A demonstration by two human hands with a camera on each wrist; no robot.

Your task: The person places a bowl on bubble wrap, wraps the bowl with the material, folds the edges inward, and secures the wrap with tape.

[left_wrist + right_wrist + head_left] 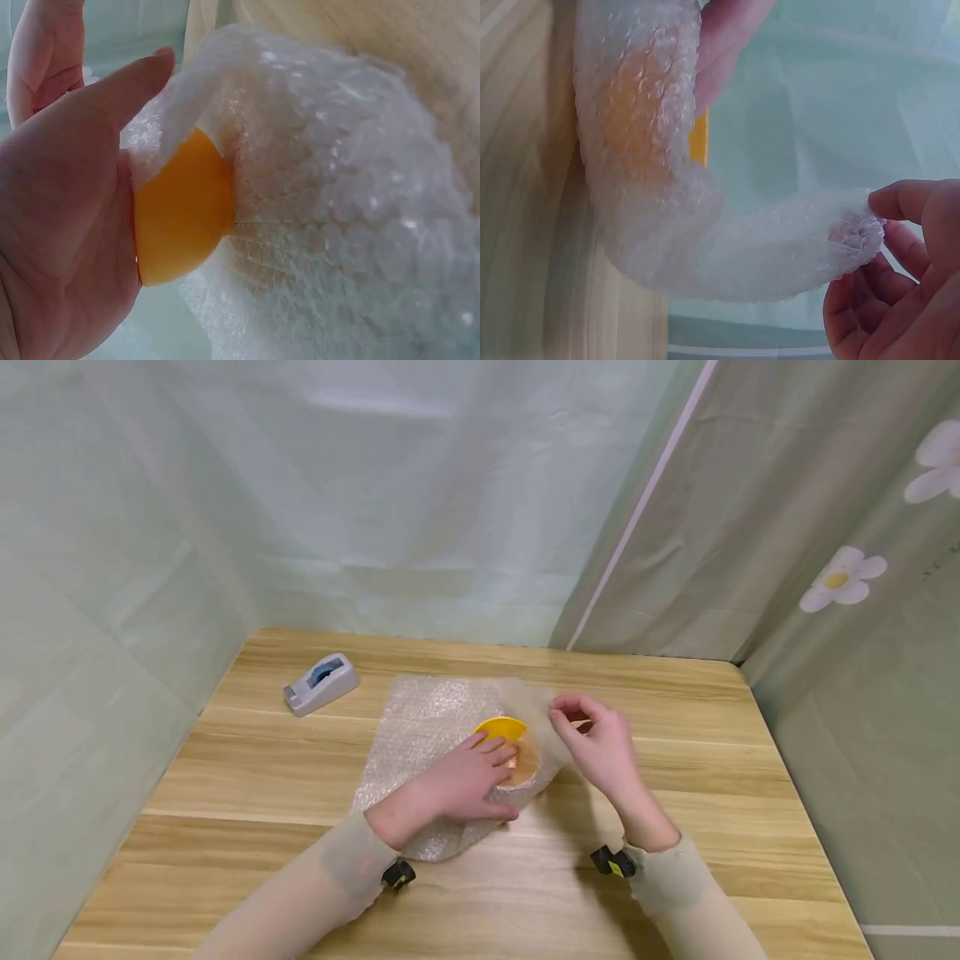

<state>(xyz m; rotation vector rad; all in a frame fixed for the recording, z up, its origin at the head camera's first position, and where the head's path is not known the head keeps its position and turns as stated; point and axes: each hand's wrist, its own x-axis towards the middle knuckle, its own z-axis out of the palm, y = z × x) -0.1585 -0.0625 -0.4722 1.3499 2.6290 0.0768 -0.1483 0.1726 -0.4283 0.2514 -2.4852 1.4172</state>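
Observation:
A yellow bowl (501,727) stands on a sheet of clear bubble wrap (442,702) that partly comes up around its side. My left hand (468,781) rests over the bowl, fingers spread across its opening. In the left wrist view, the palm lies against the rim of the bowl (184,217) and the thumb is stretched out. My right hand (600,739) pinches the far right part of the wrap and holds it raised. From the right wrist, the lifted flap of bubble wrap (780,247) curves from the bowl's side to my fingertips.
A grey tape dispenser (322,683) with a blue core sits at the back left of the wooden table (247,777). Pale curtains (420,527) hang behind the table and along its sides. Both wrists carry small black cameras.

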